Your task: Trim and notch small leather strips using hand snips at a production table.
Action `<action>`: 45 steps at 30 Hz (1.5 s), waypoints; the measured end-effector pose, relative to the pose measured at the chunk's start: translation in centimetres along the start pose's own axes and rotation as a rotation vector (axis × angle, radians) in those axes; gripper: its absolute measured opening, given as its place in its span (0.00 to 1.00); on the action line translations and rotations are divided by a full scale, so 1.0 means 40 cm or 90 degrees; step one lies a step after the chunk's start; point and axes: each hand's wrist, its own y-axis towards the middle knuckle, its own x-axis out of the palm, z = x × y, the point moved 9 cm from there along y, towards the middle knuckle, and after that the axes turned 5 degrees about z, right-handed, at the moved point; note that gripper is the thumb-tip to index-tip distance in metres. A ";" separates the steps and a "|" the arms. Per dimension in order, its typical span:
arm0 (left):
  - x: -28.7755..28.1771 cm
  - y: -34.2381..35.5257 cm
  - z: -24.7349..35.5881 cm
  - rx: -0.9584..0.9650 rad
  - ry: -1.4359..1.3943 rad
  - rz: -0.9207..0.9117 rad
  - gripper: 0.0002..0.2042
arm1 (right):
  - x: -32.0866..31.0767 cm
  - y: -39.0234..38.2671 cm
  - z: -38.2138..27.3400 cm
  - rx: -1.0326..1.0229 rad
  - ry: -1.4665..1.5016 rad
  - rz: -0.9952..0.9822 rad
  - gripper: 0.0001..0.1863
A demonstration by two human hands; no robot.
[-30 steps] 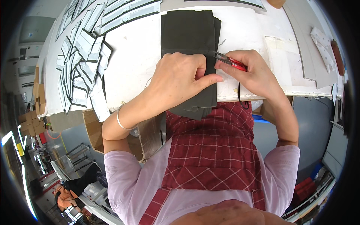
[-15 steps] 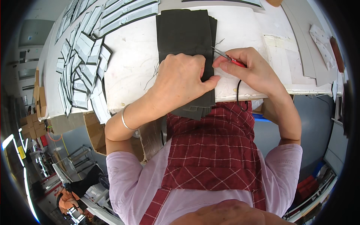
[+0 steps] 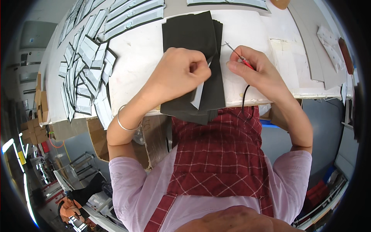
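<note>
My left hand (image 3: 179, 71) is closed on the top sheet of a stack of black fabric pieces (image 3: 189, 29), lifting its edge so that a white strip (image 3: 198, 94) shows beneath my fingers. My right hand (image 3: 253, 69), just right of the stack, grips small thread snips (image 3: 247, 63) with red handles, their thin metal blades pointing up toward the stack. A black cord hangs below that hand. The stack lies on a white padded board (image 3: 131, 58) and overhangs its front edge.
Many pale, black-edged pieces (image 3: 89, 62) are heaped and laid out at the left and back. Grey boards (image 3: 311, 62) and a white dotted piece (image 3: 328, 42) lie right. An open cardboard box (image 3: 100, 139) stands beneath the table's front edge.
My left hand has drawn up the top sheet, exposing the white strip, and shifted slightly up and left. My right hand with the snips has moved slightly upward.
</note>
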 end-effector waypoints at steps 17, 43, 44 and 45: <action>-0.251 -0.051 0.075 0.316 -0.953 -0.079 0.23 | 0.043 0.020 -0.021 -0.094 -0.106 0.070 0.18; -0.055 -0.121 -0.032 0.102 -0.015 0.164 0.05 | 0.202 -0.146 -0.124 -0.683 -0.536 -0.028 0.15; -0.055 -0.122 -0.072 0.002 -0.199 0.172 0.04 | 0.204 -0.147 -0.119 -0.682 -0.546 -0.027 0.16; -0.068 -0.126 -0.075 0.000 -0.198 0.171 0.04 | 0.204 -0.146 -0.118 -0.683 -0.556 -0.025 0.16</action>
